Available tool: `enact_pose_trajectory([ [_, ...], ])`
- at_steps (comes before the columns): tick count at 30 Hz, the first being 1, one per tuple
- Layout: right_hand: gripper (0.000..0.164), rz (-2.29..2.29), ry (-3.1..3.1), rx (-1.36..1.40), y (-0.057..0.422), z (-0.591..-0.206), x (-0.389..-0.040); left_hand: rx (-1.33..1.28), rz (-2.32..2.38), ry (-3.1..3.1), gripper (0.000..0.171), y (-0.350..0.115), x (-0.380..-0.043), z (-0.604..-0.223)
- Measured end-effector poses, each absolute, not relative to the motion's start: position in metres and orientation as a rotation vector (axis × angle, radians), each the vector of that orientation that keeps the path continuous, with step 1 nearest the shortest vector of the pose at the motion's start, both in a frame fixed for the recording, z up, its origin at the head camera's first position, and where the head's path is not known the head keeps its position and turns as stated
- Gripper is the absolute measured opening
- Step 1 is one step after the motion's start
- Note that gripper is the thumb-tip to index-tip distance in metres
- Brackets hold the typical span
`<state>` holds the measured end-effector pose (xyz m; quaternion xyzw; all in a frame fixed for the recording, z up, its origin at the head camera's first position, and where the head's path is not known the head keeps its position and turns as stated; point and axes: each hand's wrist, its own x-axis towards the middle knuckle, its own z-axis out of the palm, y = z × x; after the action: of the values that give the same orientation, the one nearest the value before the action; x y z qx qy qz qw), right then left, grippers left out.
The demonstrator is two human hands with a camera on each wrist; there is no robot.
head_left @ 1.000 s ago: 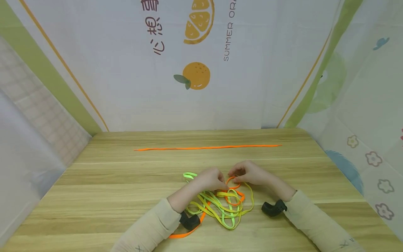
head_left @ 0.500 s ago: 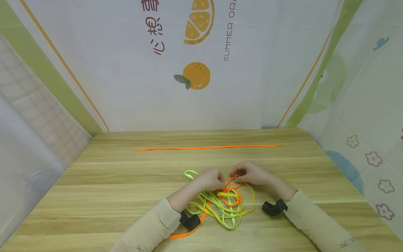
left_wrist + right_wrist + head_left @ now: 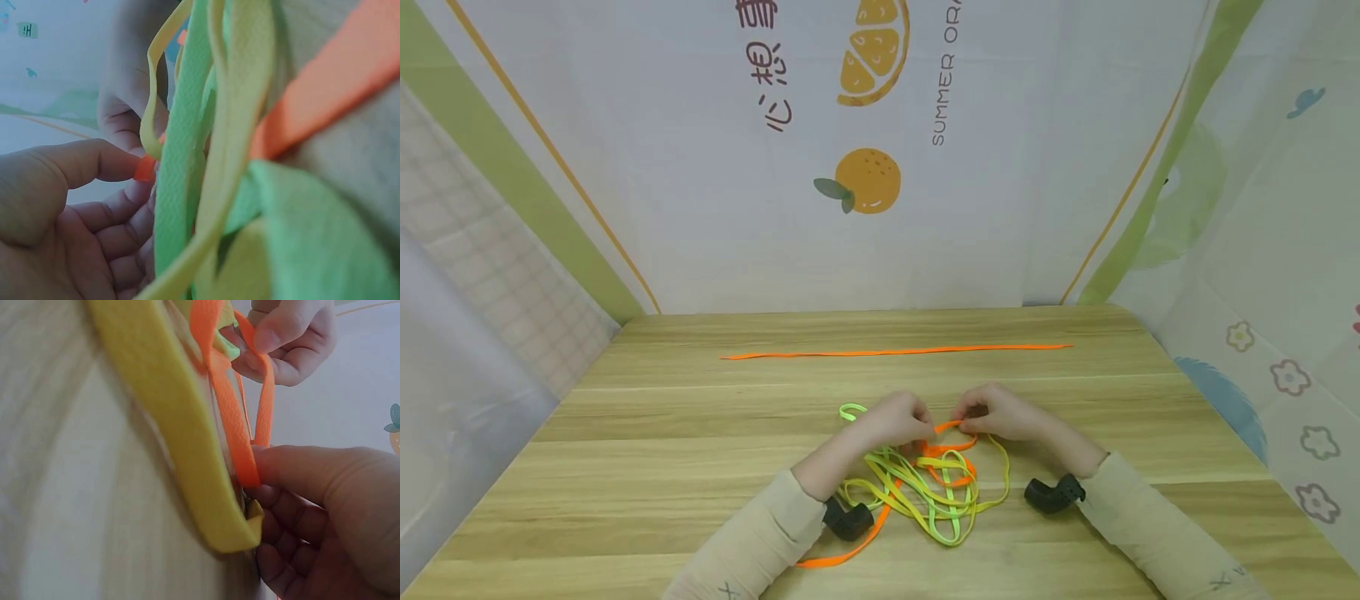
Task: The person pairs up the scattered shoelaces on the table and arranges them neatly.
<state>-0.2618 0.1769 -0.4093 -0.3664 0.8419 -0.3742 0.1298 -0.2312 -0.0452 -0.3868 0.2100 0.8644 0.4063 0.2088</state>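
A tangle of flat shoelaces lies on the table, with a yellow shoelace (image 3: 912,493) and a light green shoelace (image 3: 953,527) looped over each other. An orange shoelace (image 3: 955,449) runs through the pile, and its tail curves out toward the near left. My left hand (image 3: 898,419) pinches this orange shoelace between thumb and fingers at the pile's far side. To its right, my right hand (image 3: 997,412) pinches a loop of the same orange shoelace, seen close in the right wrist view. A bend of yellow shoelace (image 3: 187,444) hangs by the right fingers.
Another orange shoelace (image 3: 895,352) lies stretched nearly straight across the back of the wooden table (image 3: 647,433). A printed curtain (image 3: 970,233) rises behind the table's far edge. Black wrist-worn devices (image 3: 1054,495) sit at both sleeves.
My left hand has shifted slightly left, drawing orange shoelace with it. The orange loop in the pile has become smaller, while my right hand has moved only slightly to the right.
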Motion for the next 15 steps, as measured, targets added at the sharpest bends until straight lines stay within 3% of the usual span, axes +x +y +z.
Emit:
enact_pose_trajectory([
  [15,0.006,-1.073,2.497,-1.000,0.1779,-0.4104,-0.2633,0.636,1.161,2.414,0.010,-0.0508,-0.2369,-0.3835],
])
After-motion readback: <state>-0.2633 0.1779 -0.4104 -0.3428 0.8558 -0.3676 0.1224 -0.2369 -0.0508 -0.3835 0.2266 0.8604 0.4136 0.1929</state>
